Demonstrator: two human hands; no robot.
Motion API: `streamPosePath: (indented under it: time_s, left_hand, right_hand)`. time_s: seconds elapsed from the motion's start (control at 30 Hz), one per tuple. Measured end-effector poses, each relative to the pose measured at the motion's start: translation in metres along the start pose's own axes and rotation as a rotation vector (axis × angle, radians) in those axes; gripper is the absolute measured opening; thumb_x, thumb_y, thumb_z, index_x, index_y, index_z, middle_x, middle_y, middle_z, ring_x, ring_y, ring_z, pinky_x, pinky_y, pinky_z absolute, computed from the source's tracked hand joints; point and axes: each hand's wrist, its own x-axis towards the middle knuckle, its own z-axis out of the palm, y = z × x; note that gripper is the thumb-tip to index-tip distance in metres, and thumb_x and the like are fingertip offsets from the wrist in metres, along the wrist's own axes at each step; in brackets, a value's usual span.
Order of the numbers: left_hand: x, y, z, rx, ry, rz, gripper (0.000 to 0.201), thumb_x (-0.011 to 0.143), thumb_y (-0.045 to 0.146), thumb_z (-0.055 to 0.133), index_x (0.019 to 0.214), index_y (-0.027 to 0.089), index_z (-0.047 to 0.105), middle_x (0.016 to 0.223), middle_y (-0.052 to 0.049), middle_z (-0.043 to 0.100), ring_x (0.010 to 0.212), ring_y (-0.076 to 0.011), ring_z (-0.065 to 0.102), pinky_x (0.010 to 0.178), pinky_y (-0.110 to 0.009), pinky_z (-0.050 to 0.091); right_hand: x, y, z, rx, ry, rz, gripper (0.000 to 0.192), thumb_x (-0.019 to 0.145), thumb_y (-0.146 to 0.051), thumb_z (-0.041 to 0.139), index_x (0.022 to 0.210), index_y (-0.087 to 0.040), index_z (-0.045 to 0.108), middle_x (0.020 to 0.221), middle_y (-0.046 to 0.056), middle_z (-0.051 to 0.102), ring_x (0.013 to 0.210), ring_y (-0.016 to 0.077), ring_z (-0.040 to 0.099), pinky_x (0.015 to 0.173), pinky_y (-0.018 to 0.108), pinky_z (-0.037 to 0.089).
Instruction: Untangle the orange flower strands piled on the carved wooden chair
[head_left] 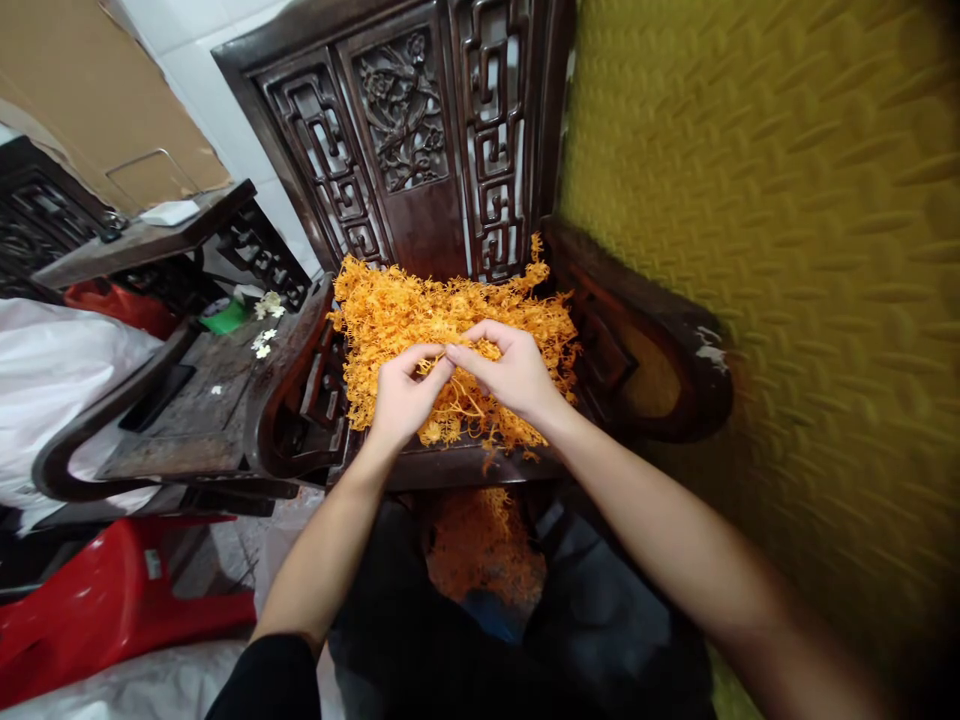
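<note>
Around the orange pile [397, 310], the chair back [424, 225] blocks 12 o'clock, right armrest [697, 400] 3, left armrest [270, 430] 9, yellow sheet [750, 200] 2; its 10 o'clock corner is open above.

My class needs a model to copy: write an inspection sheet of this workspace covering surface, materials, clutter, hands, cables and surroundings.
Surface: dark carved wooden chair, its seat mostly covered.
Job's things: heaped orange sprigs, some strands overhanging the seat's front edge.
Clutter: green roll and small pale flower-shaped pieces on the wooden seat alongside; red plastic item at lower left.
Hands: left hand and right hand meet at the fingertips over the heap; anything pinched is too small to tell.
Cables: nothing seen.
Surroundings: yellow textured sheet at right; white tiled wall behind.
</note>
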Motion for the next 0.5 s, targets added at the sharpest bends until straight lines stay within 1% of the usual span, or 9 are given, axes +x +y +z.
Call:
streamPosePath:
  time_s: [0.07,0.13,0.23,0.3,0.37,0.4,0.5]
  left_hand:
    - [0.002,-0.002,0.001,-0.065,0.015,0.005,0.024,0.08,0.04,0.079,0.09,0.018,0.078,0.087,-0.005,0.076,0.067,-0.0133,0.065,0.063,-0.024,0.05]
    - [0.003,-0.004,0.003,-0.172,0.011,-0.048,0.028,0.081,0.044,0.078,0.093,0.018,0.078,0.083,-0.004,0.074,0.06,-0.0115,0.061,0.059,-0.024,0.048]
    - [0.004,-0.004,0.006,-0.252,0.063,-0.067,0.028,0.08,0.044,0.079,0.093,0.019,0.078,0.078,-0.002,0.071,0.055,-0.0092,0.055,0.054,-0.023,0.044]
    - [0.002,-0.001,0.006,-0.23,0.099,-0.045,0.025,0.08,0.041,0.08,0.091,0.019,0.077,0.073,-0.001,0.068,0.055,-0.0091,0.053,0.052,-0.023,0.042]
    - [0.0,0.003,0.005,-0.203,0.137,-0.013,0.023,0.081,0.041,0.079,0.087,0.019,0.075,0.07,0.0,0.065,0.055,-0.0094,0.051,0.053,-0.023,0.041]
    - [-0.001,0.005,0.003,-0.204,0.164,0.01,0.022,0.082,0.04,0.079,0.085,0.019,0.073,0.07,0.0,0.063,0.056,-0.0094,0.05,0.053,-0.023,0.041]
    - [-0.002,0.011,-0.004,-0.267,0.253,0.099,0.019,0.083,0.037,0.077,0.082,0.019,0.069,0.067,0.002,0.058,0.056,-0.0088,0.049,0.055,-0.023,0.041]
  right_hand:
    - [-0.001,-0.002,0.0,0.062,-0.024,0.054,0.032,0.079,-0.05,0.08,0.083,-0.023,0.065,0.049,-0.007,0.052,0.042,0.0101,0.044,0.041,0.024,0.03]
    - [-0.002,-0.004,0.002,0.142,-0.041,0.084,0.033,0.08,-0.052,0.079,0.083,-0.023,0.063,0.045,-0.009,0.048,0.036,0.0088,0.039,0.038,0.024,0.025]
    - [-0.004,-0.004,0.009,0.257,-0.01,0.105,0.038,0.078,-0.056,0.08,0.082,-0.023,0.062,0.045,-0.009,0.047,0.036,0.0079,0.039,0.036,0.023,0.024]
    - [-0.003,-0.002,0.013,0.307,-0.002,0.129,0.039,0.076,-0.056,0.081,0.081,-0.023,0.061,0.046,-0.009,0.046,0.036,0.0073,0.038,0.036,0.023,0.025]
    - [0.0,0.0,0.012,0.342,0.018,0.149,0.039,0.076,-0.054,0.082,0.079,-0.023,0.059,0.049,-0.008,0.048,0.037,0.0064,0.038,0.036,0.023,0.025]
    - [0.003,0.002,0.009,0.37,0.067,0.166,0.038,0.076,-0.052,0.082,0.077,-0.023,0.057,0.052,-0.008,0.049,0.037,0.0059,0.038,0.036,0.023,0.025]
    - [0.016,0.007,-0.012,0.492,0.314,0.23,0.037,0.076,-0.041,0.079,0.074,-0.023,0.048,0.058,-0.008,0.05,0.037,0.0043,0.037,0.035,0.021,0.022]
